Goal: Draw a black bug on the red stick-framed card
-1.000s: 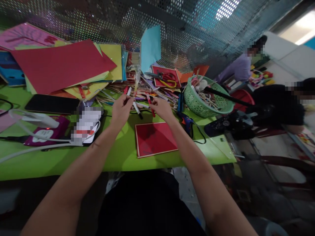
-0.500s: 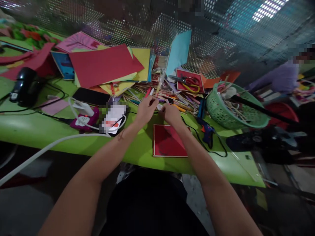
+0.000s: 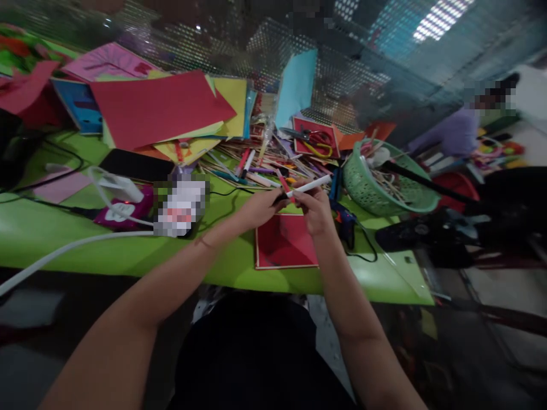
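The white pen [image 3: 315, 184] is between both hands at the middle of the green table [image 3: 231, 263], its long axis slanting: the white end points toward two o'clock, the black end toward eight. The right hand [image 3: 317, 212] pinches the white barrel between thumb and fingers; the left hand [image 3: 261, 207] pinches the black end, which its fingers partly hide. A red pen [image 3: 282, 180] crosses behind the white one; whether it is held too, I cannot tell. Below, at six o'clock, the red board [image 3: 282, 245] is partly covered by the right forearm. At three o'clock, the green basket [image 3: 356, 185] has a dark, blurred shape beyond it. At nine, the purple power strip's [image 3: 123, 213] label is unreadable, and the neighbouring screen [image 3: 183, 205] is pixelated.
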{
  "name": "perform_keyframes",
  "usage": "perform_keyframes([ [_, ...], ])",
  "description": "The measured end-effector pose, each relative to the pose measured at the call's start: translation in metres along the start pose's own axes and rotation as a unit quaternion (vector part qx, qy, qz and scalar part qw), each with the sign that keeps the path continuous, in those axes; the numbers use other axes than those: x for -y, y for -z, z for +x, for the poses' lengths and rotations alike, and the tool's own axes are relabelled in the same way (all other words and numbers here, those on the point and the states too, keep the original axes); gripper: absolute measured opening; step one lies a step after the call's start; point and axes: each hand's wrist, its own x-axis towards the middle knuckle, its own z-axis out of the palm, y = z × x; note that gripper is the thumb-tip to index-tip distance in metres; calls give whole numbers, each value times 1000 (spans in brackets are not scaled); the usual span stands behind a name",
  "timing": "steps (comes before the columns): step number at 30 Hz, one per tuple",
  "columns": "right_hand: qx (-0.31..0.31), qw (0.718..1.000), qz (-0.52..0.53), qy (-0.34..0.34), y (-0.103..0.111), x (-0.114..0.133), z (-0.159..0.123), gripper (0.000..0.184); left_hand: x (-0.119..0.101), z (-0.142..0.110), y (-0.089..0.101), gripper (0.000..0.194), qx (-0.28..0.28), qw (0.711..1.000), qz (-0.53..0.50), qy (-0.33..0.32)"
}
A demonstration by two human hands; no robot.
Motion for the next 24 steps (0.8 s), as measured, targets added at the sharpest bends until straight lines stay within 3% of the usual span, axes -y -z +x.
perform_keyframes([
  [8,-11,999,-40,-19,18,7,-18,50,-8,-2,1,16,47,994,93,-13],
  [16,-81,995,-53,16,8,-3,-24,50,-15,-3,6,27,66,992,101,-38],
  [18,-110,992,-62,20,23,-1,-14,50,-13,-4,9,32,54,994,84,-45],
  [21,-187,981,-43,25,72,9,-1,46,-9,-5,17,39,37,996,72,-43],
  [24,-224,969,-29,98,119,17,-9,38,-4,-2,19,41,24,997,63,-32],
])
